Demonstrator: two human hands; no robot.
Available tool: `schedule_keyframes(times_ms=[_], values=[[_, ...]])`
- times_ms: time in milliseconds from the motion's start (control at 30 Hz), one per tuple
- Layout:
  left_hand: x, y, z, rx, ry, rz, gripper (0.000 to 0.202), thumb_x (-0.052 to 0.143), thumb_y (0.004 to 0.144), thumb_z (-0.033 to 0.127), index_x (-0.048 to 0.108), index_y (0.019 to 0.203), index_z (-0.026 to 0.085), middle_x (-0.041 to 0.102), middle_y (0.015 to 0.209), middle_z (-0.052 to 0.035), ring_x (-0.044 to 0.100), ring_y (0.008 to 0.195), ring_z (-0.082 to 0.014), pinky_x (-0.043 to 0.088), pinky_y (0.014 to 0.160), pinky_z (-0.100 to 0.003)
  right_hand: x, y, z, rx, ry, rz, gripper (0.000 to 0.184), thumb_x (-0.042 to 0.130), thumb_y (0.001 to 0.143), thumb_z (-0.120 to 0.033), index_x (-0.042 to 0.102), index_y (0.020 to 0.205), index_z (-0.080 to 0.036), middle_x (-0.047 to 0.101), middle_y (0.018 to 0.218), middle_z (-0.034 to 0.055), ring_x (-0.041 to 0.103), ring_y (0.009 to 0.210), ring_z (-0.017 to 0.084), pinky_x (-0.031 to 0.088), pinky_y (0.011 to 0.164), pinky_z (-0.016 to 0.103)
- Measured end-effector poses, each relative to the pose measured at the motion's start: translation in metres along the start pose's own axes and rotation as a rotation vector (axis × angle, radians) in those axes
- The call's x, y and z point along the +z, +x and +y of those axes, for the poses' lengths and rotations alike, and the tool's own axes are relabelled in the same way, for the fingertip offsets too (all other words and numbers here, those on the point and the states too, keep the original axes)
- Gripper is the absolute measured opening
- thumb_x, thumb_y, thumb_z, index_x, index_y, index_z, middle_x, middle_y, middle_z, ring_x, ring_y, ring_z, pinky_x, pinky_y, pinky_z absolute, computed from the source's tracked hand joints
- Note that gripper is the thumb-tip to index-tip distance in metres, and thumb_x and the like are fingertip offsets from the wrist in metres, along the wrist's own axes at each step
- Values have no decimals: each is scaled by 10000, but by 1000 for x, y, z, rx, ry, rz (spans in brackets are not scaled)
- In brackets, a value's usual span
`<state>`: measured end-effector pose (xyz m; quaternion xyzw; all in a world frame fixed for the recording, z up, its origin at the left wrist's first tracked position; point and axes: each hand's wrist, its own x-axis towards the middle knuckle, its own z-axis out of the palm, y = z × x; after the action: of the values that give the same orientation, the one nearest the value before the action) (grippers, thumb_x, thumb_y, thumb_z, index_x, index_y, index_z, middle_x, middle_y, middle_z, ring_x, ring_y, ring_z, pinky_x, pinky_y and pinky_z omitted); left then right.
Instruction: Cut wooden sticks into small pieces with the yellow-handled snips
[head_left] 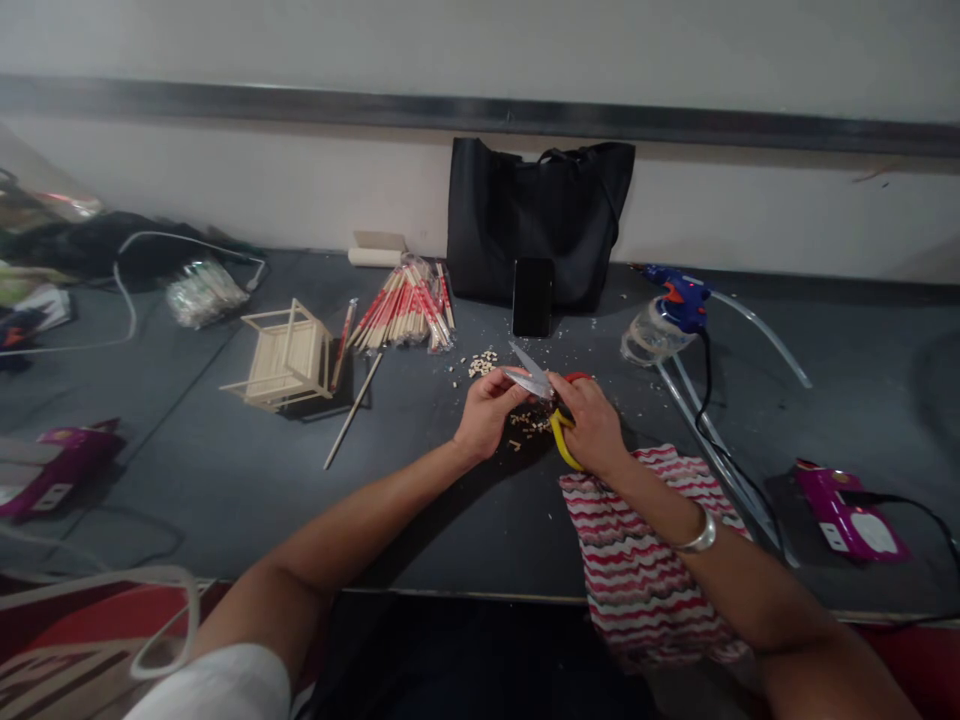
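My right hand (592,425) is closed around scissors (564,442) with yellow and red handles; their blades stand apart and point up and to the left. By the blades, the fingers of my left hand (484,412) are pinched together, and whatever sits between them is too small to make out. Small pale cut pieces (481,364) lie in a heap just beyond my left hand. More bits are scattered under the scissors. A single wooden stick (352,412) rests to the left, near a small frame built from sticks (289,360).
Wrapped chopsticks (405,308) lie in a pile at the back. A phone (532,298) leans on a black bag (536,220). To the right are a blue glue gun (679,298) on a jar, clear glue sticks (705,455) and a purple box (851,512). Striped cloth (637,570) hangs over the front edge.
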<state>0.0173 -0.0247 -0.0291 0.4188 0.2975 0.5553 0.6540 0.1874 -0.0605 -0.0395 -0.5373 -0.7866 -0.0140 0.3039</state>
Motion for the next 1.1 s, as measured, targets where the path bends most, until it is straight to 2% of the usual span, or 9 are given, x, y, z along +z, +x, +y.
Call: schedule_keyframes(times_ms=[333,467,667,967,1100], values=[[8,-4,4,-19,-44,101,327,909,565,377,718,743,180,695,698,20,614,626,-107,521,656,-240,-1,-1,-4,-18,-17,-61,663,463,789,-71,487,1443,-181,579,1023,101,517,989,265,484,921,416],[7,-4,3,-18,-20,105,306,895,587,356,708,751,179,689,706,20,614,626,-110,527,664,-254,1,-1,-3,-17,-19,-51,668,452,798,-66,470,1454,-191,594,1027,98,540,985,258,498,912,401],[10,-8,6,-25,-10,99,293,889,596,355,705,738,176,675,685,25,595,624,-108,517,662,-251,3,-3,-2,4,-75,-76,535,483,809,-108,576,1333,-167,653,975,100,601,914,248,524,825,352],[13,-9,7,-32,-9,78,327,881,615,387,663,727,171,662,688,25,577,631,-101,499,658,-239,-3,-2,-9,77,-177,-155,452,504,810,-147,634,1241,-183,731,948,102,658,782,228,523,701,307],[12,-10,8,-38,-1,47,330,869,652,402,653,740,168,649,672,25,583,635,-103,492,665,-240,-1,-5,-5,57,-158,-105,425,468,827,-134,644,1209,-195,757,933,79,688,773,207,535,690,277]])
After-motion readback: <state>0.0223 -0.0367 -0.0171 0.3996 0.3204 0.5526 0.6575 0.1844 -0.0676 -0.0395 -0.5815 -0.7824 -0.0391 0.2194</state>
